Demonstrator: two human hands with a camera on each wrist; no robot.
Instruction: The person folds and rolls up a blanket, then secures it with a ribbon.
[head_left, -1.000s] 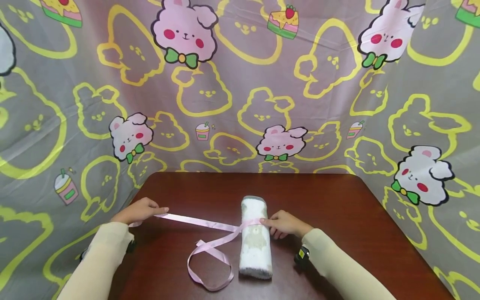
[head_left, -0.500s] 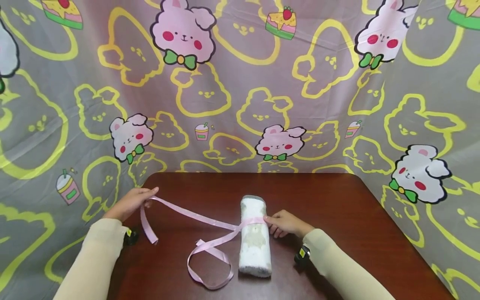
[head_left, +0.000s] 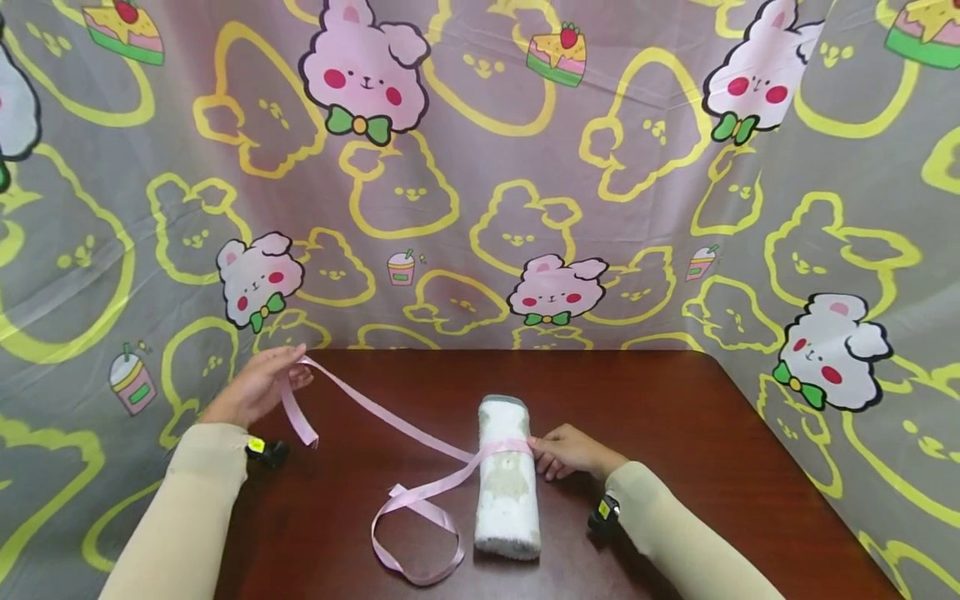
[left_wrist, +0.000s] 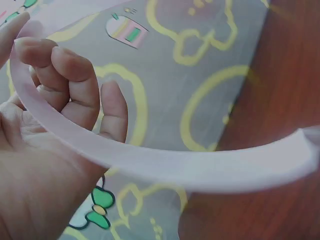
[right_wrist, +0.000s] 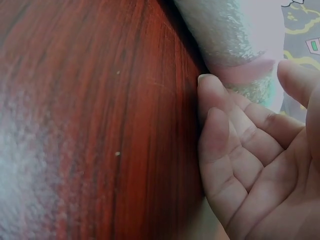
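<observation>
A rolled white towel [head_left: 504,504] with beige patches lies lengthwise on the table. Round its middle runs a pink ribbon [head_left: 384,417], whose two lengths cross at the towel's left side. My left hand [head_left: 258,385] is raised at the far left and pinches one length, with the short tail dangling below the fingers. In the left wrist view the tail [left_wrist: 175,167] curves past the palm. My right hand [head_left: 576,452] rests against the towel's right side. In the right wrist view its thumb touches the ribbon band [right_wrist: 245,71], and loosely bent fingers [right_wrist: 215,132] lie along the table.
The ribbon's other length forms a loose loop [head_left: 416,575] on the brown wooden table [head_left: 622,392], left of the towel. A grey patterned cloth [head_left: 450,192] hangs behind the table and along both sides.
My left hand has risen and moved away from me, lifting its length of ribbon, which now sags instead of being taut. My right thumb has slid from the towel's top to its right side.
</observation>
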